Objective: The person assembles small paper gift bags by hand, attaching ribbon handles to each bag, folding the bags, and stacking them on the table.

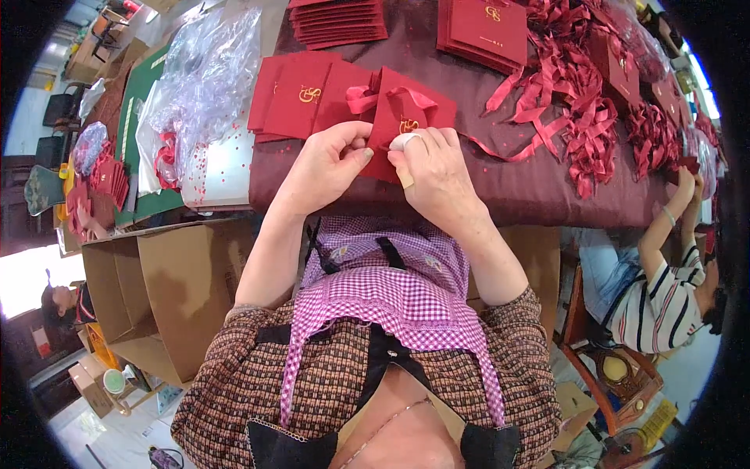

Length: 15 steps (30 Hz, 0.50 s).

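Note:
A small red paper gift bag [426, 90] with a gold emblem and a red ribbon bow [362, 100] at its left lies tilted at the table's near edge. My right hand [437, 172] is closed at the bag's lower front, white wrapping on one digit and tan tape on another. Beside the bag's left edge, my left hand [332, 164] has thumb and forefinger pinched together; what is between them is too small to make out. Several flat red bags [285, 105] lie overlapping just left of the one at my hands.
Stacks of red bags [340, 23] stand farther back, and another pile [484, 39] lies right of them. Loose red ribbons [586, 133] cover the right side. Clear plastic [207, 70] lies left. A cardboard box [176, 289] stands below the table; a striped-shirted person [660, 305] works at right.

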Available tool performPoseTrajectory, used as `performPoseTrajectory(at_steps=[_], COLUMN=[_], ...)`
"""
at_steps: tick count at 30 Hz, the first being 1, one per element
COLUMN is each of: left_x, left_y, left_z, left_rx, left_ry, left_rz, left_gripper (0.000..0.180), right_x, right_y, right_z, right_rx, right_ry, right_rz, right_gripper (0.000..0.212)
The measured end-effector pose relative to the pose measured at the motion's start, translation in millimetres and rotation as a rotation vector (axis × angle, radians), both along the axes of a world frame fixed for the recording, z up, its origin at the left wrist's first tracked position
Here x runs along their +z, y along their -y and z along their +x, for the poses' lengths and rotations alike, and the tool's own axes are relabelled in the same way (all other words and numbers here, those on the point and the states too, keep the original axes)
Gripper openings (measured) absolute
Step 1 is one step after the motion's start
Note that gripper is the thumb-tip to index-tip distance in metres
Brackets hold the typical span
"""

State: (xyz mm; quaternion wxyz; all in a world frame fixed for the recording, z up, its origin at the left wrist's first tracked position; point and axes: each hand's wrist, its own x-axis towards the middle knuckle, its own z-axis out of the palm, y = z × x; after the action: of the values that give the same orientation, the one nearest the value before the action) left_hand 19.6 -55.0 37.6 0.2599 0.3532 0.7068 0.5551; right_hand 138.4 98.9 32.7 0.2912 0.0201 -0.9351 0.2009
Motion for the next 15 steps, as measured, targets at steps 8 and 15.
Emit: performPoseTrajectory(at_steps=[8,15], left_x=[10.1,14.1], left_y=[-3.4,-10.8], left_z=[10.0,18.7], left_rx=[0.016,0.039], left_ry=[-0.193,-0.518], left_rz=[-0.048,0.005], left_gripper=[0.028,0.028], right_x=[14.2,25.4], right_y=[0.4,4.2], right_z=[0.2,-2.5], right_rx=[0.021,-0.01], right_ry=[0.047,0.13], right_rz=[0.065,0.229], right_gripper=[0.011,0.008])
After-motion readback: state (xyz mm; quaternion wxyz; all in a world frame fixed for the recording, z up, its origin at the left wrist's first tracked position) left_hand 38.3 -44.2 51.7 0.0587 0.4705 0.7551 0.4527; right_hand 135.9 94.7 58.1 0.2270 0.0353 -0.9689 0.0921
